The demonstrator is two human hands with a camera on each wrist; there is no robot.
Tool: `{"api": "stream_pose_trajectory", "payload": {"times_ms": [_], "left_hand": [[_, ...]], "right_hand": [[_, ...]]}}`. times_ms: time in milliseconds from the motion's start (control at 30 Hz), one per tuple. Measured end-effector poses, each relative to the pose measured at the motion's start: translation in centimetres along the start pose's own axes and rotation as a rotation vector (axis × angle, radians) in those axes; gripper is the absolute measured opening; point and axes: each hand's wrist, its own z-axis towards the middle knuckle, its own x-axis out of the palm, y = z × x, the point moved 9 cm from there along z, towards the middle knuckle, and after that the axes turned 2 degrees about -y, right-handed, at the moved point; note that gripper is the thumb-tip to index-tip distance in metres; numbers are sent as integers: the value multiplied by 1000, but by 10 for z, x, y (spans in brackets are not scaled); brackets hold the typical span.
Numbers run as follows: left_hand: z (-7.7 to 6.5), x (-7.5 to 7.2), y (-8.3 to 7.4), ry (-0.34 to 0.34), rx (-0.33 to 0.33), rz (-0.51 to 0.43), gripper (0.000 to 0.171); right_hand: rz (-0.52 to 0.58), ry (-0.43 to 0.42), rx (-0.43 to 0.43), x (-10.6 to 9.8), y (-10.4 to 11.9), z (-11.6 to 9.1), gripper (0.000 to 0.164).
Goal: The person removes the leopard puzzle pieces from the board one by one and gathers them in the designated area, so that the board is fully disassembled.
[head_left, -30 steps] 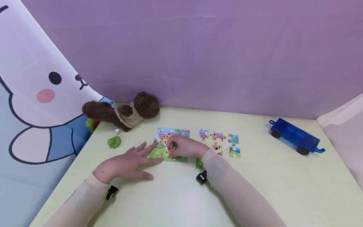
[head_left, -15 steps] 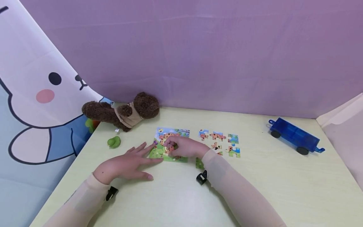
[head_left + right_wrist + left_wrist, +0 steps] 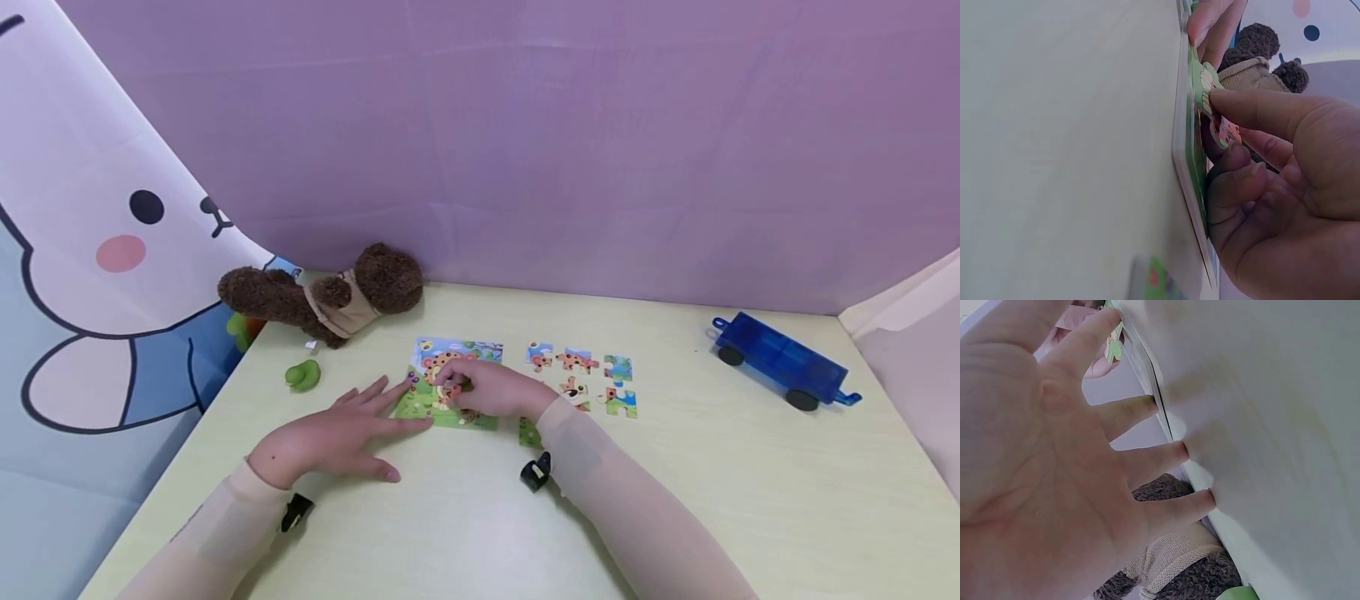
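Observation:
A picture puzzle board (image 3: 480, 421) with a spotted cartoon animal lies flat on the table, left of centre. Over its middle, my right hand (image 3: 495, 387) pinches a jigsaw piece between thumb and curled fingers. In the right wrist view the jigsaw piece (image 3: 1230, 130) is green and pinkish and tilted against the board; whether it sits in a slot cannot be told. My left hand (image 3: 330, 437) is spread beside the board, its fingertips touching the board's left edge and lower left corner. In the left wrist view those fingers (image 3: 1141, 462) are straight and apart.
Several loose jigsaw pieces (image 3: 576, 360) lie right of the board, one partly hidden by the right wrist. A brown plush bear (image 3: 348, 300) lies at the back left, near a small green toy (image 3: 302, 376). At the right is a blue toy wagon (image 3: 780, 358). A purple cloth (image 3: 525, 167) hangs behind.
The right fingers have shifted slightly over the board, still holding the jigsaw piece. The left thumb has drawn in a little; the left fingers stay at the board's edge.

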Motion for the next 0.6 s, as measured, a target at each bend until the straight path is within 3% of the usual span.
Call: {"api": "stream_pose_trajectory", "payload": {"times_ms": [600], "left_hand": [[-1,-2,-4,-17,15,10,81]], "right_hand": [[118,-80,15,-10,-6,-3,30]]}}
